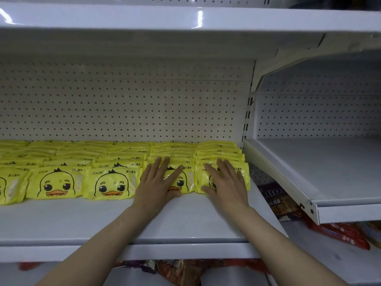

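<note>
Where the front row of stock ends at the right, two flat yellow plastic packs printed with a cartoon duck face lie side by side, touching, on the white metal shelf [165, 219], well back from its front lip.

Item 1, the second pack from the right [185, 179]: covered by the left hand [158, 182], palm down, fingers straight and slightly spread, tips reaching the pack behind, thumb along the front edge.

Item 2, the end pack [244, 174]: covered by the right hand [224, 182], palm down, fingers straight and close together, thumb out to the left at the front edge. Neither hand grips anything.

Item 3, the further duck packs [61, 182]: same kind, in overlapping rows running left to the frame edge and back to the rear wall.

Item 4, the cream perforated panel [123, 104]: upright behind the stock.

Item 5, the upper white shelf [144, 19]: overhead, glossy.

Item 6, the neighbouring white shelf [309, 162]: to the right, past the upright post.

Item 7, beneath it: red foil bags [340, 234] and a dark purple bag [274, 195], blurred, probably snacks.

Item 8, below the forearms: reddish bags [185, 271], out of focus.
</note>
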Tool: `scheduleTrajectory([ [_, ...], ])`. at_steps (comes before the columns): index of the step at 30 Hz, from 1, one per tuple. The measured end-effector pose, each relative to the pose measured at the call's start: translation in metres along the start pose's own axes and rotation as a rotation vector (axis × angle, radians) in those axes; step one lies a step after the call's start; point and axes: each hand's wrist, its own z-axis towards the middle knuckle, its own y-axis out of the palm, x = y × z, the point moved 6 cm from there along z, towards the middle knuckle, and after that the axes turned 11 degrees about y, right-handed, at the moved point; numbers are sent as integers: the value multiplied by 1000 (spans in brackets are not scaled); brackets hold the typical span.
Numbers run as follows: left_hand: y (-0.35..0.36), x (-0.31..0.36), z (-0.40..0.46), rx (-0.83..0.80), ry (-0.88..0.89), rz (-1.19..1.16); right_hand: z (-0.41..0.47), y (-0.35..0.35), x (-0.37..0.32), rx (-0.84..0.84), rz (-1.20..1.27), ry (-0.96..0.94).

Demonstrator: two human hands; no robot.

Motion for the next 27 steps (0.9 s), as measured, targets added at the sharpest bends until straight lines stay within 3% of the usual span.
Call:
scheduleTrajectory([
  [8, 14, -13, 7, -74, 87, -75, 3, 3, -3, 18, -13, 23],
  [27, 19, -18, 11, -50, 156, -100, 2, -1, -10, 24, 31, 92],
])
